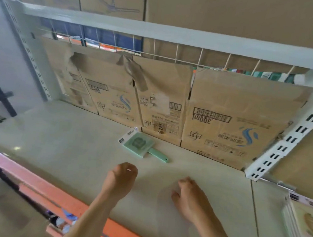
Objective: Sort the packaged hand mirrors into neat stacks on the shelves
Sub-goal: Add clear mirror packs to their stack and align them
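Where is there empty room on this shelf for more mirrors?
Bare shelf spreads left of the green mirror, between the cardboard back and the orange front edge. A smaller bare patch sits right of it, up to the white bracket. It is crowded far right, by the stack of mirrors. The left hand and right hand hover at the front middle.
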Action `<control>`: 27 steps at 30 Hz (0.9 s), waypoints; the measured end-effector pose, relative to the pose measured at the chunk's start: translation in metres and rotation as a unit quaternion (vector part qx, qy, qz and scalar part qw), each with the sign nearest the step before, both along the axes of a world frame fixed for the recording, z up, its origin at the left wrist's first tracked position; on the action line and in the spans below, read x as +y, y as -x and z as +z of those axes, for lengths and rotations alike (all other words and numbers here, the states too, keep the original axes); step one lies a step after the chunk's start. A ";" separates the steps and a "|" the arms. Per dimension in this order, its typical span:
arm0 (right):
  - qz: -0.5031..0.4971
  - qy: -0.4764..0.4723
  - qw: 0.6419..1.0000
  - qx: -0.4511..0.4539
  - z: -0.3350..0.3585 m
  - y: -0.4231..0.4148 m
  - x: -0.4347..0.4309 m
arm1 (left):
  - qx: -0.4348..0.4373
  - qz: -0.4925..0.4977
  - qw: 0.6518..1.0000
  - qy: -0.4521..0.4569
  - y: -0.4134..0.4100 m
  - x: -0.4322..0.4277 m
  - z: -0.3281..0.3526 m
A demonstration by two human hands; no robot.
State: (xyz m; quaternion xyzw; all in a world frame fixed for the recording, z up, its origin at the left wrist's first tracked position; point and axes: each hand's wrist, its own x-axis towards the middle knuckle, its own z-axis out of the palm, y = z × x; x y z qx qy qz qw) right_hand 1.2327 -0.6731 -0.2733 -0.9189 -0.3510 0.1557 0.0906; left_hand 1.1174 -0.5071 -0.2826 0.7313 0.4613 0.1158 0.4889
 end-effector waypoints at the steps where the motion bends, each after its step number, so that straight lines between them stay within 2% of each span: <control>1: -0.006 0.013 1.000 -0.007 -0.001 0.001 0.007 | -0.009 0.011 1.000 0.013 -0.001 0.009 -0.003; 5: -0.041 0.061 0.997 -0.011 -0.004 0.009 0.029 | -0.012 0.042 0.999 -0.019 -0.012 0.044 -0.006; 9: -0.068 0.093 0.993 0.004 0.001 0.011 0.039 | 0.050 0.042 0.992 -0.105 -0.031 0.080 -0.009; 14: -0.083 0.097 0.992 0.008 0.007 0.012 0.043 | 0.113 0.042 0.985 -0.127 -0.053 0.101 -0.007; 16: -0.088 0.102 0.991 0.005 0.006 0.012 0.044 | 0.110 0.052 0.984 -0.132 -0.058 0.104 -0.008; 22: -0.086 0.105 0.991 -0.001 0.011 0.011 0.045 | 0.023 0.068 0.993 -0.093 -0.059 0.097 -0.009; 24: -0.087 0.105 0.991 0.004 0.011 0.010 0.044 | -0.072 0.091 0.993 -0.003 -0.057 0.093 -0.008; 27: -0.092 0.093 0.991 0.003 0.013 0.012 0.043 | -0.171 0.119 0.970 0.126 -0.048 0.084 -0.003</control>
